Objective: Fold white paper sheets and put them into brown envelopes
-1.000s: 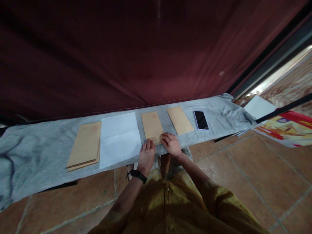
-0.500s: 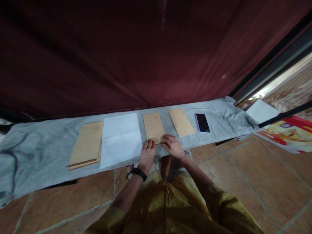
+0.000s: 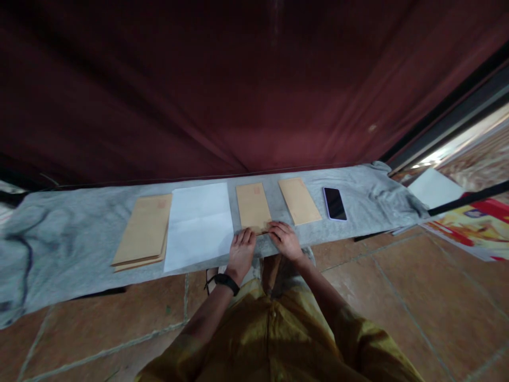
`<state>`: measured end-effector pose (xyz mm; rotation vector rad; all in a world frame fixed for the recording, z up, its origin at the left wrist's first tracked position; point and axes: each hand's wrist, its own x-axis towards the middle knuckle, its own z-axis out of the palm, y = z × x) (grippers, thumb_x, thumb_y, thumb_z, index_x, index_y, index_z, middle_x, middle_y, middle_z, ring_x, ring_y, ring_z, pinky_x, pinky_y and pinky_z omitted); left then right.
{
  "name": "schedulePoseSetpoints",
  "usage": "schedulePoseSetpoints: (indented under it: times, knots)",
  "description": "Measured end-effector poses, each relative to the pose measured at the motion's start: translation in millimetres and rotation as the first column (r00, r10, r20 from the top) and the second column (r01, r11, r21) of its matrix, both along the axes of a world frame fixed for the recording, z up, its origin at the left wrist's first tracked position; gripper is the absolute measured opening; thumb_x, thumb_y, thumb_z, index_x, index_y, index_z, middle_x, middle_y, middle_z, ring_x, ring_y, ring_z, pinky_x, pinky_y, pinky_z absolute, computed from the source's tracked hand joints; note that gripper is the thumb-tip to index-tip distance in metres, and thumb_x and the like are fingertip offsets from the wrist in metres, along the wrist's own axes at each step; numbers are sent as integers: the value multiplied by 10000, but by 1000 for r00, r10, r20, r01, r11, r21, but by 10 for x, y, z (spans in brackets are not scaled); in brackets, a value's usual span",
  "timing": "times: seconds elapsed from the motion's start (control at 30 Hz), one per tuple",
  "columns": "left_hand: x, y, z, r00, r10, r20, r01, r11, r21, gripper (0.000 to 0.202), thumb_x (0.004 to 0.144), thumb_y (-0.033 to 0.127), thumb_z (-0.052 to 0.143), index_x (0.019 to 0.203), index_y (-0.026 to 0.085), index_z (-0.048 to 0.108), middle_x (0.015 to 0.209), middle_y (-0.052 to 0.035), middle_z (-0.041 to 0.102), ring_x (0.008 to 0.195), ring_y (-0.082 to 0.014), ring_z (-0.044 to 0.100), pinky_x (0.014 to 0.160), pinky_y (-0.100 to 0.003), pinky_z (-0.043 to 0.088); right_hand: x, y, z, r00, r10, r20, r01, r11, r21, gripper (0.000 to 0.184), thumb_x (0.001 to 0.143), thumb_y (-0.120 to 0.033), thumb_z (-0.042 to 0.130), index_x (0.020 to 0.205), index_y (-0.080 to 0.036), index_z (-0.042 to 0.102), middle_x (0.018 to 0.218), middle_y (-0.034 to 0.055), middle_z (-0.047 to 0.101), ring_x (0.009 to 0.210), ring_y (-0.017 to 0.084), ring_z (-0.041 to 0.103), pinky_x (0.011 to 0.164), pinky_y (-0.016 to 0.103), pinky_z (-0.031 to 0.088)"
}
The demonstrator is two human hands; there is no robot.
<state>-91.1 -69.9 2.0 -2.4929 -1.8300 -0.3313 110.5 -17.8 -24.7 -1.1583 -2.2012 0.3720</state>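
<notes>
**Your left hand [image 3: 240,255] and right hand [image 3: 287,243] at the near edge of a flat tan paper envelope [image 3: 253,206]**

In the head view, the envelope you are handling lies in front of you, a small reddish printed mark near its far right corner, too faint to read. A similar mark shows on the stack of tan paper envelopes [image 3: 143,228] at your far left. The glossy red-and-yellow printed package [image 3: 475,225] beyond the bench's right end bears lettering too blurred to make out.

A creased white rectangular paper sheet [image 3: 200,228] lies between the stack and your envelope, close to your left hand. To the right come another tan paper envelope [image 3: 300,201], slightly slanted, then a black-screened phone with a pale purple edge [image 3: 334,203]. All rest on a soft, wrinkled grey cloth [image 3: 79,239], with a dark maroon fabric curtain [image 3: 238,79] hanging close behind it.

Your left fingers are loosely bent at the envelope's near left corner; your right fingers curl over its near right corner. You cannot tell whether either hand pinches the paper.
</notes>
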Motion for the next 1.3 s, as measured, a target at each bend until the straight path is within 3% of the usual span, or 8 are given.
schedulePoseSetpoints:
  times: [0.2, 0.33, 0.53, 0.7, 0.87, 1.03, 1.3]
  knots:
    - [12, 100, 10, 999, -6, 35, 5, 999, 36, 256, 923, 70, 480, 1073, 170, 662, 1229, -126, 680, 1138, -270, 619, 936, -411, 511, -21, 37, -34, 997, -45, -60, 44, 999, -10, 221, 1012, -235, 487, 1060, -235, 702, 1189, 70, 715, 1106, 223, 656, 996, 412, 522]
    - [27, 113, -28, 999, 1, 38, -3, 998, 57, 243, 929, 80, 481, 1075, 158, 659, 1241, -129, 678, 1150, -274, 614, 963, -415, 501, -17, 19, -1, 999, -28, -27, 28, 1000, -14, 228, 1003, -241, 498, 1123, -233, 691, 1203, 75, 709, 1145, 229, 641, 1026, 430, 505]
    - [25, 44, -128, 998, 16, 65, -20, 998, 62, 319, 925, 68, 453, 1177, 142, 633, 1332, -140, 639, 1214, -279, 587, 1011, -427, 479, -27, 9, 110, 995, 97, 13, -97, 995, 4, 329, 1010, -303, 493, 1296, -224, 636, 1342, 77, 651, 1309, 230, 546, 1171, 482, 380]
    - [21, 66, -181, 992, 15, 124, -23, 998, 62, 368, 923, 67, 452, 1252, 138, 601, 1364, -136, 624, 1257, -274, 567, 1061, -440, 455, -103, 23, 171, 978, 184, 98, -181, 983, -45, 396, 1029, -361, 466, 1383, -230, 585, 1430, 79, 591, 1371, 235, 498, 1184, 477, 365]
    - [16, 81, -225, 975, 7, 224, -24, 997, 74, 342, 924, 76, 470, 1223, 168, 609, 1341, -115, 638, 1297, -253, 546, 1085, -445, 448, -121, 12, 149, 986, 124, 108, -119, 991, -54, 385, 1040, -339, 433, 1380, -232, 580, 1446, 85, 576, 1374, 233, 495, 1188, 483, 348]
    - [20, 86, -238, 949, 58, 311, -90, 992, 91, 234, 977, 163, 457, 1152, 161, 612, 1276, -122, 661, 1225, -251, 590, 1054, -438, 474, -86, 22, 47, 998, 55, -5, -55, 998, -37, 323, 1023, -307, 470, 1295, -236, 628, 1355, 76, 644, 1289, 224, 567, 1149, 467, 394]
    - [8, 111, -270, 926, 96, 365, -125, 991, 57, 320, 937, 85, 438, 1212, 170, 577, 1267, -110, 656, 1217, -245, 587, 1035, -424, 491, -94, 77, -47, 994, -61, -85, 55, 996, -70, 212, 993, -279, 515, 1092, -233, 696, 1217, 71, 709, 1165, 233, 629, 1037, 439, 473]
